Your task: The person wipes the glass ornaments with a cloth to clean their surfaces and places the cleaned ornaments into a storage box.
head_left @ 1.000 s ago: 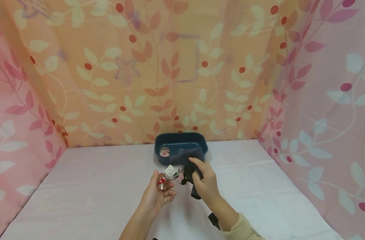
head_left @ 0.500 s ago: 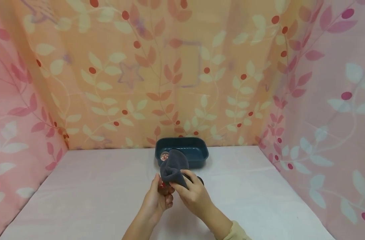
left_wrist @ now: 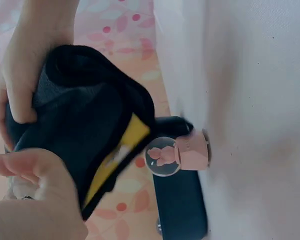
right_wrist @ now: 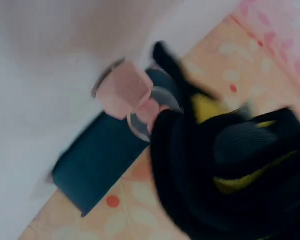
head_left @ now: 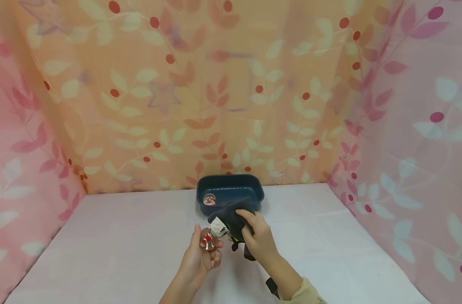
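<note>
My left hand (head_left: pixel 200 259) holds a snow globe (head_left: pixel 208 240) with a red figure inside and a white base (head_left: pixel 218 228). The globe lies tilted, its base pointing up and away toward the right. Fingers of my right hand (head_left: pixel 262 237) grip a dark grey cloth (head_left: pixel 232 219), which bunches right beside that base. Black edging and a yellow patch (left_wrist: pixel 132 135) show on the cloth in the left wrist view. Behind it, a pink snow globe (left_wrist: pixel 192 152) stands upright on the table; in the head view the cloth and right hand mostly hide it.
A dark blue bin (head_left: pixel 238 192) stands at the back of the white table (head_left: pixel 132 240), just beyond the hands. Another small snow globe (head_left: pixel 209 199) lies in its left end. Patterned curtains (head_left: pixel 231 105) enclose the table at the back and both sides.
Half a second ago the cloth covered the held snow globe; now my right hand has drawn it back to the right, uncovering the globe. My left hand has stayed nearly in place.
</note>
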`<action>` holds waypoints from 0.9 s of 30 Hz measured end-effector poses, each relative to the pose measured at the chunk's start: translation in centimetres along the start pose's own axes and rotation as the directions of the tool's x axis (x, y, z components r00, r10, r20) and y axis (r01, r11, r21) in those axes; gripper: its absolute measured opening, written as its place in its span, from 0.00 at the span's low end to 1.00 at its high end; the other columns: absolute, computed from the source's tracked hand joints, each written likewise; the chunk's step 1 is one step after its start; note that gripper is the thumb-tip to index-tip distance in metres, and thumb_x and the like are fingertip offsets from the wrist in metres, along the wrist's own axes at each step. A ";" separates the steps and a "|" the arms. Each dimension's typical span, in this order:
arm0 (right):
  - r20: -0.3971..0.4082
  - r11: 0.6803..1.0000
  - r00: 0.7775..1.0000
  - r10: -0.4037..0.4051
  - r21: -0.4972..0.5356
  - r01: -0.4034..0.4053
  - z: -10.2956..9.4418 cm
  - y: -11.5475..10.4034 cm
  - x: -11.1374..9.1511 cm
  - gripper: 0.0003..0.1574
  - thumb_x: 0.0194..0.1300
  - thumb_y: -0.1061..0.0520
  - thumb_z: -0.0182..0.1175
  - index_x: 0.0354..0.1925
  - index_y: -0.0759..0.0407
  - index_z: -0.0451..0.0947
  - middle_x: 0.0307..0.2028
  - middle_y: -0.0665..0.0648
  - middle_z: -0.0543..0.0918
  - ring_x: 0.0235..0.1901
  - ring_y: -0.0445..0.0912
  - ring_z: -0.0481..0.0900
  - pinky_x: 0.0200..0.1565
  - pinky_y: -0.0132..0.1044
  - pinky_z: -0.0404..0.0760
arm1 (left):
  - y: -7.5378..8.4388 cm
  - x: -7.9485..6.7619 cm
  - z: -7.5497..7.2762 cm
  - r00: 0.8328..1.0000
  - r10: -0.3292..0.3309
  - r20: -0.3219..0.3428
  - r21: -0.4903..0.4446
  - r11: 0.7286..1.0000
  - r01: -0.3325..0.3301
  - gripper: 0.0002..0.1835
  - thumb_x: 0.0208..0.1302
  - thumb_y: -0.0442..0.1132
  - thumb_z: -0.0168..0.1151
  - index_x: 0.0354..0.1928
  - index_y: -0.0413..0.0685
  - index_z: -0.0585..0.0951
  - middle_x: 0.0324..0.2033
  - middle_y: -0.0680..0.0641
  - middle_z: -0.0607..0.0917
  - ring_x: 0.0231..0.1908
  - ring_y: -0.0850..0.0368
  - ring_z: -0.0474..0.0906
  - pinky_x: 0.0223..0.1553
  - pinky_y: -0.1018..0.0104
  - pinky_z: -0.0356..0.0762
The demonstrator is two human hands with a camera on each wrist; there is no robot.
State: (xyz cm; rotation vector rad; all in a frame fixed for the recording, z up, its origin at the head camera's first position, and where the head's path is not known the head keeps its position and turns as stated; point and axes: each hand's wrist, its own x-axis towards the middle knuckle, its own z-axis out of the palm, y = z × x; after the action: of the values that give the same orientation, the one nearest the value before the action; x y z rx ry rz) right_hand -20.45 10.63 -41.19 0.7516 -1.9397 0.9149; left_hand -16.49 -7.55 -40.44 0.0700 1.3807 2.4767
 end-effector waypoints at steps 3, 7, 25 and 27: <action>-0.043 1.000 0.999 0.014 0.002 -0.014 -0.8 0.2 0.2 0.31 0.49 0.78 0.56 0.50 0.58 0.79 0.31 0.57 0.77 0.26 0.40 0.67 0.25 0.28 0.71 | -0.2 0.0 0.1 1.000 -0.015 0.006 -0.026 1.000 0.015 0.28 0.71 0.68 0.31 0.43 0.53 0.69 0.29 0.54 0.79 0.22 0.63 0.71 0.27 0.70 0.69; -0.086 0.997 0.994 -0.069 0.014 0.071 -1.3 -0.2 0.4 0.30 0.50 0.77 0.54 0.51 0.58 0.78 0.31 0.58 0.74 0.25 0.42 0.66 0.25 0.28 0.70 | -0.3 0.2 0.3 0.999 -0.027 -0.040 -0.008 1.000 0.027 0.26 0.72 0.65 0.40 0.37 0.50 0.74 0.33 0.53 0.78 0.29 0.61 0.72 0.32 0.70 0.70; 0.044 0.874 0.886 -0.462 -0.147 0.463 1.0 -1.3 0.5 0.15 0.75 0.58 0.47 0.48 0.56 0.81 0.41 0.60 0.85 0.42 0.55 0.80 0.42 0.44 0.82 | -0.1 0.0 0.4 0.999 0.026 -0.042 0.023 0.999 -0.025 0.26 0.73 0.62 0.38 0.45 0.49 0.75 0.33 0.46 0.74 0.26 0.62 0.66 0.34 0.68 0.67; 0.036 0.899 0.905 -0.423 -0.111 0.424 1.0 -1.2 0.5 0.15 0.74 0.60 0.47 0.49 0.56 0.79 0.40 0.60 0.84 0.41 0.54 0.80 0.41 0.43 0.82 | 0.0 -0.1 0.3 0.999 0.022 -0.039 0.031 0.999 -0.021 0.27 0.75 0.61 0.36 0.50 0.47 0.75 0.32 0.46 0.75 0.25 0.62 0.66 0.34 0.68 0.67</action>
State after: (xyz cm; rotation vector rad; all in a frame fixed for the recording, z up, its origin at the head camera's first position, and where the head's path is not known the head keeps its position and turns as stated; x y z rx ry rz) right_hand -20.24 9.04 -40.77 1.0587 -1.7215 0.5256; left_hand -16.35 -7.36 -40.29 0.0441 1.4415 2.4874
